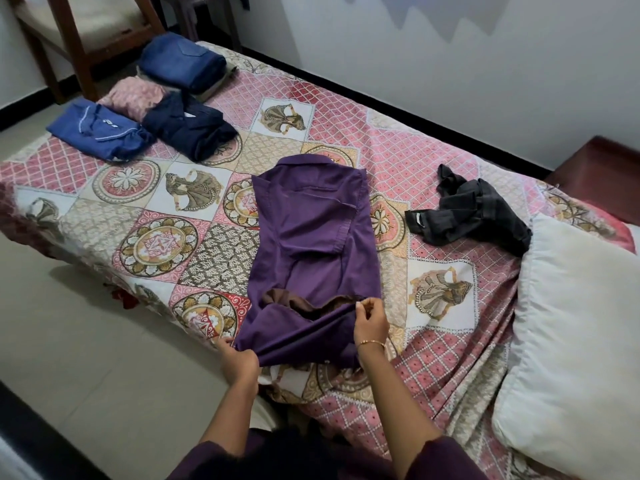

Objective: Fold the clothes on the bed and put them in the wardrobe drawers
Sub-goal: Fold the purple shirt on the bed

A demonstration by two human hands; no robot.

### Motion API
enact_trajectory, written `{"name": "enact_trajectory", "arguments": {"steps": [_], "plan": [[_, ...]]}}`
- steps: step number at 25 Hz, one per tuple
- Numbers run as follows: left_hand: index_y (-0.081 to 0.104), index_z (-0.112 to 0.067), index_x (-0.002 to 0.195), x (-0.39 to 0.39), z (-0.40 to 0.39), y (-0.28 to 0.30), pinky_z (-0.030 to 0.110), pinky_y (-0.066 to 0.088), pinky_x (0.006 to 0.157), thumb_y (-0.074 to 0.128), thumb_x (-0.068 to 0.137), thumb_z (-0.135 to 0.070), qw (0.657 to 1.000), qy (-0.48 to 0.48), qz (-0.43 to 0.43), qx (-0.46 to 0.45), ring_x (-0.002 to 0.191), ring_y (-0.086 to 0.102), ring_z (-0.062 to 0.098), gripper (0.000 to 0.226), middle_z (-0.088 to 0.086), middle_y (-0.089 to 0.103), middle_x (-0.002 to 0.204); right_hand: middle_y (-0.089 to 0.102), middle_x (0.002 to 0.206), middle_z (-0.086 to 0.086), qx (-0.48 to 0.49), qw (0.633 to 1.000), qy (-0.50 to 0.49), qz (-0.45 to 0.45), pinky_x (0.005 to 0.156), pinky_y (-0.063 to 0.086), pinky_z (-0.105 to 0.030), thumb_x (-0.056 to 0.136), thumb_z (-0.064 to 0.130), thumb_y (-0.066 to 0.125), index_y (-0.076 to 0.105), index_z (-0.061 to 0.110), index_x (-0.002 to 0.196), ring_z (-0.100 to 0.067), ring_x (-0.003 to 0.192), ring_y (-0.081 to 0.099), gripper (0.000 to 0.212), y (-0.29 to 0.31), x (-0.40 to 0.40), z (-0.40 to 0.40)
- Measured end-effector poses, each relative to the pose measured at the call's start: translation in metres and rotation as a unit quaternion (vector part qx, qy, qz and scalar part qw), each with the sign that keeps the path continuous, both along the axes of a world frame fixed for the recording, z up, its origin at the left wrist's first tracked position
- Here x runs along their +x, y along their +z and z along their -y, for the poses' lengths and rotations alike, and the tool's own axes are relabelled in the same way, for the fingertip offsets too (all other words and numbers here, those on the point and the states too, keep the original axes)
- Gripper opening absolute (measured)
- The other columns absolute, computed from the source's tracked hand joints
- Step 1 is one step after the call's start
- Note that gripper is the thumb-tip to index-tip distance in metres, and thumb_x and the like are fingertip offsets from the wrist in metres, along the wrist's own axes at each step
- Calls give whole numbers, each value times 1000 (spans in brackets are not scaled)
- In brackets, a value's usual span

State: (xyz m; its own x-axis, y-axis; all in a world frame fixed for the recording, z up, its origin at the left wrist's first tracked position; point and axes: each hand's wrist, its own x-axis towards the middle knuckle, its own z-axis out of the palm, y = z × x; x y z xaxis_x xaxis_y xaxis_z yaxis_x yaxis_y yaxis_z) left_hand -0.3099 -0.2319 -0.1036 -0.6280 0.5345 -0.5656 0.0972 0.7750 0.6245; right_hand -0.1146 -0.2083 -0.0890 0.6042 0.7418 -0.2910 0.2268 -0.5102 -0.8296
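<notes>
While the purple shirt point(311, 237) lies mid-frame on the bedspread point(450, 161), left hand point(240, 358) and right hand point(370, 322) each pinch its lower hem

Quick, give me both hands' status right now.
Left hand: closed, gripping the bottom hem of the purple shirt.
Right hand: closed, pinching the same shirt's hem at the other corner.

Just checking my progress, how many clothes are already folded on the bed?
4 clearly: folded jeans farthest away, a pink garment below them, a blue shirt at the left edge, a navy shirt beside it. Something pale under the jeans may be a fifth.
</notes>
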Motion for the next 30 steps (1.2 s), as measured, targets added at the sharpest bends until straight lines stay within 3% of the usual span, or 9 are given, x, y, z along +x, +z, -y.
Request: {"name": "enact_trajectory", "arguments": {"steps": [4, 7, 13, 18, 19, 21, 24, 27, 30], "plan": [[49, -9, 109, -8, -3, -11, 41, 44, 79, 37, 82, 10, 990, -125, -37, -51, 96, 54, 38, 35, 22, 55, 115, 58, 80, -3, 0, 998, -1, -62, 69, 57, -31, 85, -8, 53, 58, 11, 88, -22, 75, 60, 20, -13, 6, -38], [56, -5, 118, -15, -11, -17, 41, 41, 89, 49, 80, 4, 971, -199, -123, -59, 109, 47, 39, 39, 21, 45, 126, 62, 92, -17, -41, 999, -11, -16, 83, 51, -49, 80, -10, 52, 62, 9, 93, -39, 90, 61, 25, -32, 10, -41], [59, -3, 124, -8, -53, -35, 35, 36, 95, 53, 89, -2, 891, -419, -170, 49, 110, 51, 33, 35, 16, 57, 122, 61, 112, -19, -206, 954, 217, 34, 89, 39, -26, 87, 11, 59, 61, 3, 115, -30, 105, 58, 29, -41, -4, -12], [59, -15, 122, -11, -77, -51, 32, 35, 96, 57, 90, -31, 754, -614, -232, -23, 112, 45, 27, 36, 9, 51, 121, 27, 145, -16, -294, 859, 417, 32, 109, 24, -22, 91, 29, 58, 35, 27, 143, -27, 133, 34, 57, -49, -6, -7], [61, -9, 115, -11, -80, -49, 36, 38, 92, 56, 91, -29, 766, -599, -234, -9, 109, 48, 30, 32, 13, 52, 115, 21, 148, -15, -318, 841, 435, 52, 112, 22, -24, 91, 33, 56, 34, 31, 143, -29, 135, 29, 56, -51, -5, -8], [57, 3, 102, -13, -87, -43, 43, 41, 80, 51, 94, -21, 849, -478, -221, 39, 98, 53, 37, 25, 21, 53, 106, 13, 150, -10, -358, 816, 445, 90, 113, 22, -31, 93, 39, 52, 33, 34, 143, -32, 136, 23, 54, -51, -7, -10], [48, 6, 103, -23, -104, -40, 44, 40, 77, 42, 97, -16, 928, -329, -178, 3, 97, 54, 42, 24, 27, 53, 108, 17, 146, -5, -370, 834, 396, 106, 106, 32, -40, 94, 39, 47, 26, 37, 144, -29, 132, 24, 54, -47, -17, -13], [48, 3, 109, -26, -117, -40, 44, 41, 80, 47, 94, -13, 916, -350, -194, -16, 99, 53, 41, 22, 26, 54, 110, 34, 137, -9, -327, 894, 249, 178, 96, 37, -39, 95, 22, 42, 35, 21, 140, -31, 124, 35, 45, -47, -17, -19], [53, -6, 90, -15, -115, -39, 41, 44, 66, 49, 88, -22, 840, -433, -297, 138, 78, 53, 34, 16, 17, 55, 87, 42, 127, -22, -303, 934, 79, 172, 97, 33, -36, 90, 13, 53, 49, 4, 124, -38, 116, 41, 35, -50, -2, -25]]}}
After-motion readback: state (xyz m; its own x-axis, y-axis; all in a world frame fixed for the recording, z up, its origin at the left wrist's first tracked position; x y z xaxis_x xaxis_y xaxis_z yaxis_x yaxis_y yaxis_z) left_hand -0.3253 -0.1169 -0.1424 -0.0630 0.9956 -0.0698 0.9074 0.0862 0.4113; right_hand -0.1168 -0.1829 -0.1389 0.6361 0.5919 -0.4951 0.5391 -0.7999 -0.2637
